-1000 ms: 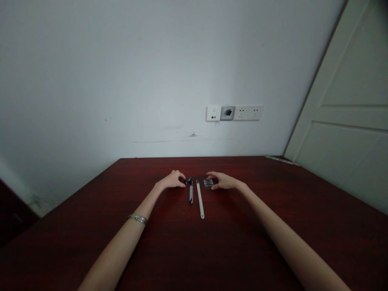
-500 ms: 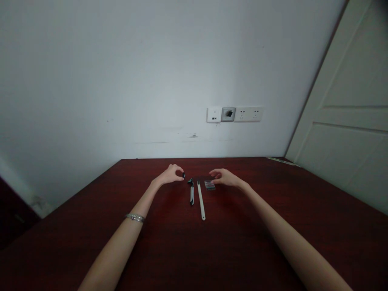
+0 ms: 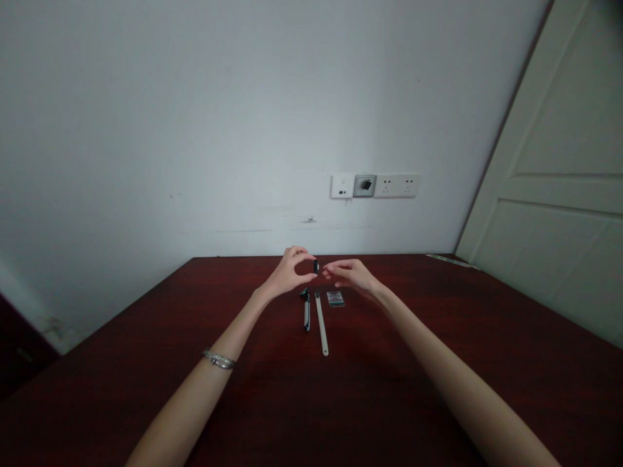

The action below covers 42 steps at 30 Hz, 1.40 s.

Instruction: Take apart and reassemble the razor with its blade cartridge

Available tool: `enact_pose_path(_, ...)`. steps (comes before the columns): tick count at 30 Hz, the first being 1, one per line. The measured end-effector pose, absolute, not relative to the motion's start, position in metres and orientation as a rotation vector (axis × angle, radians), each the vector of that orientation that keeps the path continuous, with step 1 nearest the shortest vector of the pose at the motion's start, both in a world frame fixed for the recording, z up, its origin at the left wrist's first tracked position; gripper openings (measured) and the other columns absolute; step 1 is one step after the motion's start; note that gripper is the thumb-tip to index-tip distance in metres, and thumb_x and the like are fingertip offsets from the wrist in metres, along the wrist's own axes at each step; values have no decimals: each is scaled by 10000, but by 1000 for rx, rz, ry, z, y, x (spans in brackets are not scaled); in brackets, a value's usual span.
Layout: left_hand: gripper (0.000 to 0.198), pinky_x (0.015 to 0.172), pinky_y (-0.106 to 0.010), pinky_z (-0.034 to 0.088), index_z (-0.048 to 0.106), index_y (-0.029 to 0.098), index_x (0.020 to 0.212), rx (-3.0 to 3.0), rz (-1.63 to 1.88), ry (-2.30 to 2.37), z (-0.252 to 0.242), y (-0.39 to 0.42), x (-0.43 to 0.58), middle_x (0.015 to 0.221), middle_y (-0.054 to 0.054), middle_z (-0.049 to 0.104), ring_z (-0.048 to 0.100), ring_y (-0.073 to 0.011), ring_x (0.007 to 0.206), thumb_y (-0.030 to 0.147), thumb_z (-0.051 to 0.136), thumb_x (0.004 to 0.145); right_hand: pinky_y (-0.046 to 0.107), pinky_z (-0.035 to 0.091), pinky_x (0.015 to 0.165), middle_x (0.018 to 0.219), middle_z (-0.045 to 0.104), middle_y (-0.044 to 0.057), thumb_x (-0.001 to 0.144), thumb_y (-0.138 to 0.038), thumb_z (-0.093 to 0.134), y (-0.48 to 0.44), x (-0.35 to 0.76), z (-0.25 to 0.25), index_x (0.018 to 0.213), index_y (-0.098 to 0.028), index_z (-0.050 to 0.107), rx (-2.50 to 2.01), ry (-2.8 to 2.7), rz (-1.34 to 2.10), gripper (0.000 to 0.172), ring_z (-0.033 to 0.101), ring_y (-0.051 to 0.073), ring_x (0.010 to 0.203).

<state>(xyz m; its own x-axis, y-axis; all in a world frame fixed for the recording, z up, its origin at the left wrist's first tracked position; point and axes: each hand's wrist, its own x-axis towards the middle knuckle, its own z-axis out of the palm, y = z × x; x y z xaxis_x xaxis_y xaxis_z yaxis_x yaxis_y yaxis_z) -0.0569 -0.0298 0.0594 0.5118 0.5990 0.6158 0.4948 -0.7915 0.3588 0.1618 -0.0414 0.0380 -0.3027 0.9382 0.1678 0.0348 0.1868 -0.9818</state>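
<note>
A small black piece [image 3: 316, 266] is pinched upright between the thumb and forefinger of my left hand [image 3: 287, 272], above the far part of the table. My right hand [image 3: 353, 274] is just right of that piece, its loosely bent fingers pointing at it with a slight gap. I can make out nothing in those fingers. Below the hands lies a razor [image 3: 306, 312] with a grey and black handle. Beside it rests a long white toothbrush-like stick [image 3: 322, 327] with a dark tip and a hole at its near end. To its right sits a small clear case [image 3: 335, 299].
The dark red wooden table [image 3: 302, 408] reaches back to a white wall [image 3: 243, 130]. Sockets and switches [image 3: 374, 186] are set in the wall above it. A pale panelled door [image 3: 549, 214] stands at the right, and a thin strip [image 3: 452, 261] lies by the table's back right edge.
My left hand has risen and moved right with the small black piece. My right hand has left the clear case and come up and left, close to the piece.
</note>
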Motion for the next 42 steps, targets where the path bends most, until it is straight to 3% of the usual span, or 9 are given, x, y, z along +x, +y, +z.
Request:
enact_pose_path(4,318,1006,-390,354,610,214,1039,2599,1256,895,55,-31,-50,1107,-69,483,434,-207,1123,274,663,732,214,501,627,1020,675,105,764,-372,632,-48,157,44,975,-144,662,-939,-1498,1325,312,629,148,874)
enact_pose_path(10,329,970,-402,380,617,213,1032,2580,1337,793,51,-30,-45,1067,-73,507,469,-212,1079,288,686,719,191,479,578,803,685,61,724,-325,687,-51,150,45,926,-138,671,-891,-1408,1418,276,619,113,724)
enact_pose_path(16,319,925,-396,406,635,210,1011,2515,1350,770,51,-30,-45,1056,-80,529,489,-216,1057,279,697,705,192,486,571,783,690,48,670,-303,738,-50,148,43,893,-158,691,-847,-1348,1456,271,619,109,696)
enact_pose_path(23,266,772,-312,448,681,154,899,1939,1314,743,49,-28,-41,995,-85,604,560,-186,905,261,718,659,241,482,528,862,693,61,660,-354,707,-47,153,47,905,-163,687,-989,-1484,915,312,611,158,725)
enact_pose_path(26,251,770,-323,444,693,129,864,1543,1237,680,48,-28,-39,882,-83,656,584,-184,846,256,724,650,272,491,615,864,682,57,693,-339,675,-48,155,49,897,-163,685,-930,-1627,610,271,606,166,778)
enact_pose_path(29,236,749,-327,458,690,108,845,1267,1161,545,47,-30,-37,903,-104,670,602,-193,843,242,720,652,258,480,637,919,664,58,736,-296,644,-55,153,53,924,-179,678,-840,-1769,367,224,596,164,844)
enact_pose_path(33,239,767,-328,470,678,95,884,1083,1055,410,45,-31,-34,952,-123,671,619,-191,841,246,678,699,228,470,564,972,629,67,781,-253,607,-64,146,60,991,-199,656,-800,-1887,157,223,572,165,869)
enact_pose_path(42,293,841,-356,438,664,96,896,886,900,260,38,-35,-27,875,-111,682,626,-204,843,337,633,733,282,498,628,988,603,69,819,-265,578,-70,144,64,989,-222,647,-803,-1944,-77,189,543,185,900)
